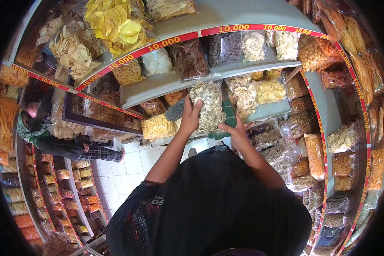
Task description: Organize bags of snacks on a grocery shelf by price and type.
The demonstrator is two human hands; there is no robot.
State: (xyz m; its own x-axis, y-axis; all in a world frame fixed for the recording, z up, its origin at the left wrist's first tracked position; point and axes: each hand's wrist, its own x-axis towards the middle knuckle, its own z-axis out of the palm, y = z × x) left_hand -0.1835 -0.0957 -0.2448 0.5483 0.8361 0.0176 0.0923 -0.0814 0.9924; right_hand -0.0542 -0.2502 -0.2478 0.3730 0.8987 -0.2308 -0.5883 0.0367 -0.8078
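Observation:
Before my chest is a clear plastic bag of spiral-patterned snacks (pixel 208 107), held upright at the lower shelves. My left hand (pixel 191 115) grips its left side, thumb on the front. At the lower right edge of the bag, the thumb of my right hand (pixel 236 131) presses against it. A dark green object (pixel 229 113) shows between the bag and my right fingers; what it is cannot be made out. Close to my left fingers is a grey fuzzy object (pixel 175 110), perhaps a duster head. The far sides of both hands are hidden.
Shelves with red price strips (pixel 192 35) curve around the front and right, stocked with bagged snacks. A bag of pale yellow snacks (pixel 159 126) lies left of my left forearm. A person (pixel 67 144) stands to the left on the white tile floor (pixel 124 172).

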